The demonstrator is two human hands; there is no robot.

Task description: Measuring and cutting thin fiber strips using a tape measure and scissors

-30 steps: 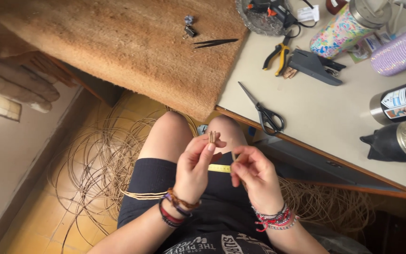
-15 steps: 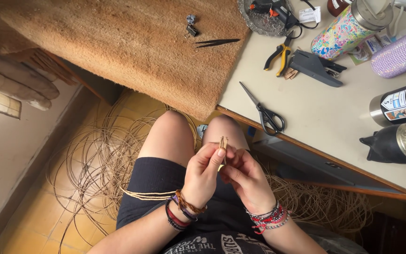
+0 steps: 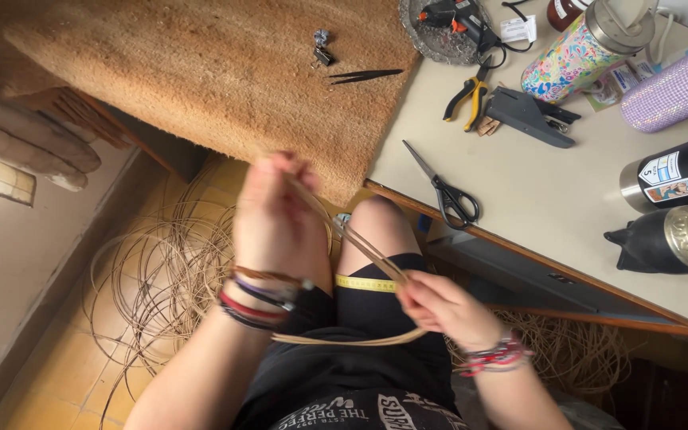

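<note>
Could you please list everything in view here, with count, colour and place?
cane strand: one, tan, stretched between both hands
cane coils: many, tan, on the floor
mat: one, brown, over the table's left part
table: one, cream top
scissors: one, black, near the table edge
pliers: one, yellow-handled, on the table
stapler: one, grey, beside the pliers
tumbler: one, floral, table top
left hand: raised, gripping the strand
right hand: low, pinching the strand

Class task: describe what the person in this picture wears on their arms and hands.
Both forearms are bare, with no sleeves or gloves. The left hand has a stack of wrist bracelets in brown, purple, red and black. The right hand has red and multicoloured beaded bracelets.
</note>
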